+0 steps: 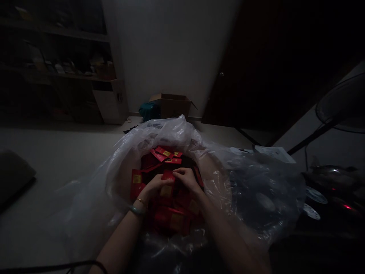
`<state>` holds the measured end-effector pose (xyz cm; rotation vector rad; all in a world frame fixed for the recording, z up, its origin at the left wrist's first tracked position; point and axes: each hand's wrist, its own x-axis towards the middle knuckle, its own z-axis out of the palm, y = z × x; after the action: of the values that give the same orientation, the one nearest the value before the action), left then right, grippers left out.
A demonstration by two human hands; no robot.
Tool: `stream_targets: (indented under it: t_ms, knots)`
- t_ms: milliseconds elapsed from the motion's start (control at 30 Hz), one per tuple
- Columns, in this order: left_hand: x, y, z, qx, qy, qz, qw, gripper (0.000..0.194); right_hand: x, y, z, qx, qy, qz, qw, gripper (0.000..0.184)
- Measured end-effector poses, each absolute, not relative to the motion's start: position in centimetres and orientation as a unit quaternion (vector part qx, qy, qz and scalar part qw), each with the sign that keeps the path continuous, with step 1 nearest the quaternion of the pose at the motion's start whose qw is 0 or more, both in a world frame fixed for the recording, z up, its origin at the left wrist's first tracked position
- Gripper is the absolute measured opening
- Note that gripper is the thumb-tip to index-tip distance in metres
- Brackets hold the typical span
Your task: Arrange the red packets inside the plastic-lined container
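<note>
A red packet (169,175) is held over the middle of a wide heap of similar red packets (137,187), many with yellow patches. The left hand (155,183) has its grip closed on the left side, thumb across the front; the right hand (186,177) pinches the far right edge between thumb and fingertips. Both grips look clamped on this one packet, though dim light blurs the exact contact.

It looks light, with a thin, glossy wrapper that would flex and could slip or crease. The side edges seem the best place to take hold, with a gentle pinch; whether the contents are fragile, I cannot tell.

Around the heap, a clear plastic bag (179,131) stands open, its loose rim folded outward. It looks soft, slippery and apt to catch on a wrist. A bangle (136,210) and a gold bracelet (140,199) sit on the left wrist.

Beyond the bag, an open cardboard box (174,107) stands by the wall beside a teal bundle (149,111). At right are two patterned dishes (316,195), a small red light (347,206) and a fan (342,102); shelves (82,76) stand far left.
</note>
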<state>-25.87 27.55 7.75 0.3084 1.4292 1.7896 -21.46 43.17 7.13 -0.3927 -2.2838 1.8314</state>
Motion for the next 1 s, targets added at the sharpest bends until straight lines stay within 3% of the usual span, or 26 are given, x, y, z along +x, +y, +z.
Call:
stream_targets:
  t_ms: [100,267,433,600,800,1000]
  knots:
    - [-25.9,27.5,7.8,0.097,0.570,0.710,0.401,0.043,-22.0,44.4,7.2,-0.128,-0.811,0.566,0.075,0.030]
    - [-25.9,27.5,8.1,0.077,0.564,0.735,0.369,0.044,-21.8,47.5,5.6,-0.176,-0.926,0.325,0.079,0.028]
    - [-25.9,27.6,8.1,0.072,0.554,0.744,0.368,0.047,-20.8,48.5,3.3,-0.224,-0.934,0.276,0.039,0.035]
    - [-25.8,27.5,8.0,0.070,0.543,0.751,0.370,0.047,-20.9,49.1,2.9,-0.232,-0.924,0.304,0.028,0.035]
    - [-25.5,27.4,8.5,0.092,0.550,0.743,0.371,0.042,-20.4,50.0,6.6,-0.160,-0.847,0.506,0.027,0.039]
    - [-25.7,27.2,8.3,0.141,0.582,0.707,0.376,0.037,-20.3,47.3,11.5,-0.005,-0.817,0.571,-0.084,0.046]
